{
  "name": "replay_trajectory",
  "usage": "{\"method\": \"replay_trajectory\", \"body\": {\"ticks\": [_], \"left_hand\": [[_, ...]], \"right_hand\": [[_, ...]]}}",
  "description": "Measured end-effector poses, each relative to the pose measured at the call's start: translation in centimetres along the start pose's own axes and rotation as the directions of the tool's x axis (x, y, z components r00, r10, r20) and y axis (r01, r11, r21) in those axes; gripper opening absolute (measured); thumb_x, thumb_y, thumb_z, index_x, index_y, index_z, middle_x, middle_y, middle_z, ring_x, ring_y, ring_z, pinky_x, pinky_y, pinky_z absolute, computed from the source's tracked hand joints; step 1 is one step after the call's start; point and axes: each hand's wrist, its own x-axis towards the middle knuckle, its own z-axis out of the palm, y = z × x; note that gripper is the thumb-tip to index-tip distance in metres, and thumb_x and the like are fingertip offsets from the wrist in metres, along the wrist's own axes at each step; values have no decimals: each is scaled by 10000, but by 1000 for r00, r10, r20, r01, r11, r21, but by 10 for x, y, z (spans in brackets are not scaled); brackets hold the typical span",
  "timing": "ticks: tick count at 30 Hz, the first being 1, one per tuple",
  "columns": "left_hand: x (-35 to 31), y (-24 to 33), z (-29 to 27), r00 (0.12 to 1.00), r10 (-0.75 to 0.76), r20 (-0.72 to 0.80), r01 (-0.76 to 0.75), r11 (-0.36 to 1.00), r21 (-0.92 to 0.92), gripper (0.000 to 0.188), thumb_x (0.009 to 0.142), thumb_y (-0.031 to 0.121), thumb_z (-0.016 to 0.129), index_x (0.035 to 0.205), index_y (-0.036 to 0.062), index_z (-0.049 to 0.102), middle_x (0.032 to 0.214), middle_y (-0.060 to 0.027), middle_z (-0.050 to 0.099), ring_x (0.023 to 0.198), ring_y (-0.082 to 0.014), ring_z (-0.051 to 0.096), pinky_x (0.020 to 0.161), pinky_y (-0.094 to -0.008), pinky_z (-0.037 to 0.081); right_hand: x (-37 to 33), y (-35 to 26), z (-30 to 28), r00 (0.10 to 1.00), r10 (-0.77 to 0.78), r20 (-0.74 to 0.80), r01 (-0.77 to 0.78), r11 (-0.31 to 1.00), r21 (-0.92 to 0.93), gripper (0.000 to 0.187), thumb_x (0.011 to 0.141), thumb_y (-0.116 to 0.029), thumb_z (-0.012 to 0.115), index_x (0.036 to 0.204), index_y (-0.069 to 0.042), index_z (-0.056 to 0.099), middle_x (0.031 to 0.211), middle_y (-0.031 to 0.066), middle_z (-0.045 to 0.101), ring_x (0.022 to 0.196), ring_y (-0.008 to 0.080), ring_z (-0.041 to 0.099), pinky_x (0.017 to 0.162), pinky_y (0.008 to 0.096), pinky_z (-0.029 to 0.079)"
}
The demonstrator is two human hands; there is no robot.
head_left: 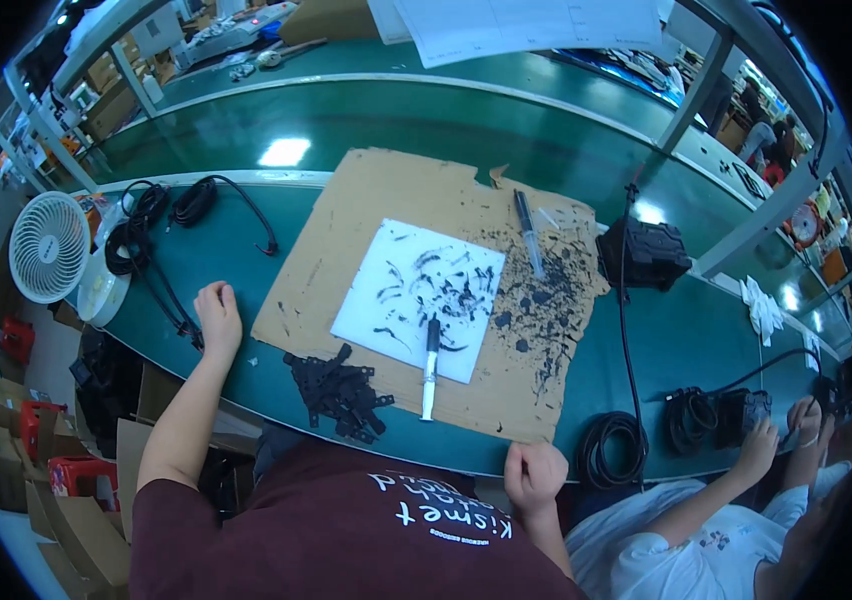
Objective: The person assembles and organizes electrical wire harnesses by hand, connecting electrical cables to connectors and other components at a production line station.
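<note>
My left hand (218, 318) rests on the green bench with fingers curled in and nothing seen in them, beside a black cable (174, 312). At the bench's front edge my right hand (536, 472) is closed in a fist, near the lower corner of a brown cardboard sheet (331, 240). On the cardboard lies a white square pad (366, 310) smeared with black marks. A white marker pen (430, 375) with a black end lies across the pad's near edge, touched by neither hand. Between my hands sits a pile of small flat black parts (334, 392).
A second, clear-and-black pen (529, 232) lies among black smudges on the cardboard. White fan (50, 247) and coiled cables (196, 203) are at left. To the right are a black box (644, 252), a hanging cable, a cable coil (611, 450) and a co-worker's hands (758, 450).
</note>
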Motion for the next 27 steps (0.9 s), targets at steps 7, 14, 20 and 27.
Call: {"method": "replay_trajectory", "body": {"ticks": [7,14,20,27], "left_hand": [[-5,7,4,999,43,33,-43,999,12,216,914,181,505,988,-21,522,963,-171,529,931,-322,476,842,-407,383],[-7,7,1,998,28,54,-30,999,39,217,916,179,505,1002,-20,511,966,-162,522,938,-312,473,847,-395,382],[-3,7,2,999,42,8,-42,999,24,217,899,174,527,999,-18,510,969,-166,526,937,-321,474,847,-407,378],[32,-26,7,959,-189,211,231,953,-196,296,874,211,591,1043,-25,533,1007,-159,540,940,-273,529,841,-374,431]], "right_hand": [[-5,0,-4,998,46,49,-46,999,-12,83,714,35,619,683,-15,561,599,112,553,478,263,516,444,338,389],[-4,-1,-3,992,80,95,-78,997,-19,70,723,29,613,695,-15,567,604,111,559,492,263,525,454,341,395],[-3,0,1,997,39,62,-37,999,-37,53,733,20,609,710,-9,571,619,115,565,493,265,524,455,342,397],[2,-10,1,998,62,-14,-63,994,-91,149,807,9,568,670,-19,517,579,94,474,476,220,438,453,308,325]]}}
